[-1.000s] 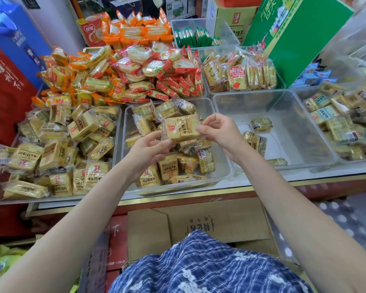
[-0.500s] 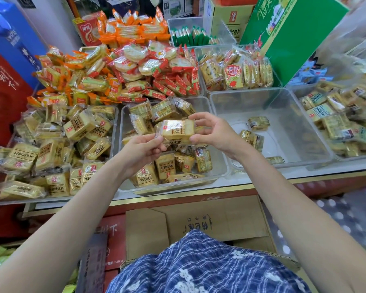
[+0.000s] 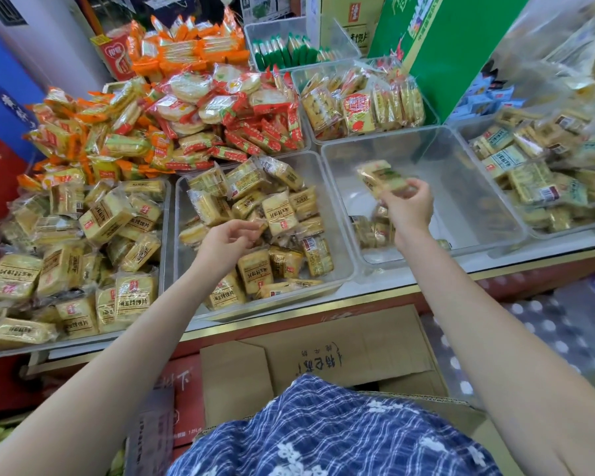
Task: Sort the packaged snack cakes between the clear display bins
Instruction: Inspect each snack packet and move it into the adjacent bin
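The right hand (image 3: pixel 409 209), fingers clamped on one snack cake (image 3: pixel 380 178), has carried it from the middle bin (image 3: pixel 349 269) over the near-empty right bin (image 3: pixel 468 207); the released left hand (image 3: pixel 229 240) hangs loosely curled, so placement is imminent.

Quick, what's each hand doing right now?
Left hand: loosely curled, holding nothing, over the middle bin.
Right hand: gripping a wrapped snack cake above the nearly empty bin.

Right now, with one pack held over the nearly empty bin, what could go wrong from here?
1. The right hand pinches the snack pack only by an edge; it may slip early, though it hangs over the nearly empty bin.
2. The left hand hovers over the crowded middle bin; a blind grab could knock packs out.
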{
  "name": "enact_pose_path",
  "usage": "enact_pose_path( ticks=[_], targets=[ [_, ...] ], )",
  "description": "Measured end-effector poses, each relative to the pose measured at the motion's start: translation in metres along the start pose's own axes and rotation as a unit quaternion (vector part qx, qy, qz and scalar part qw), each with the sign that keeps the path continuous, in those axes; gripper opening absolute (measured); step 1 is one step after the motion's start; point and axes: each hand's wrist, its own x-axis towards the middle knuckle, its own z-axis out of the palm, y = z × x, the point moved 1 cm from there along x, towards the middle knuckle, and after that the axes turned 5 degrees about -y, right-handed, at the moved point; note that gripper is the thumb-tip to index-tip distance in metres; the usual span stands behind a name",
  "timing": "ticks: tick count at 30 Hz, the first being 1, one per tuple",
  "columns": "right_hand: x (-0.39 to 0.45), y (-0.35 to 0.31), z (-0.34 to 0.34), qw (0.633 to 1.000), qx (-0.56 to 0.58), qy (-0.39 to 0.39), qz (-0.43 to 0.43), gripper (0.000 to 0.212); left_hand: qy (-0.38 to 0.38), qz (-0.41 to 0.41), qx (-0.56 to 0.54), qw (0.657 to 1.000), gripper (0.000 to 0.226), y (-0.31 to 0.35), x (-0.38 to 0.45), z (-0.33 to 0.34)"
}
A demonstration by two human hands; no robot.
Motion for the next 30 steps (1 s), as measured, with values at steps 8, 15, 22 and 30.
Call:
enact_pose_path(
  ticks=[8,15,22,30],
  targets=[
    [0.026,0.028,0.002,0.912,-0.401,-0.085,0.008,0.045,0.017,-0.003,0.086,0.996,0.031,-0.003,0.008,0.014],
    [-0.01,-0.003,0.078,0.769,-0.46,-0.381,-0.228,0.063,0.055,-0.009,0.079,0.995,0.028,-0.018,0.007,0.005],
    [-0.016,0.03,0.14,0.851,-0.405,-0.331,-0.054,0.09,0.084,-0.007,0.077,0.994,0.038,-0.028,-0.007,-0.009],
    [-0.036,0.012,0.097,0.875,-0.258,-0.401,-0.084,0.082,0.067,0.011,-0.014,0.998,0.029,-0.033,-0.008,-0.021]
  ],
)
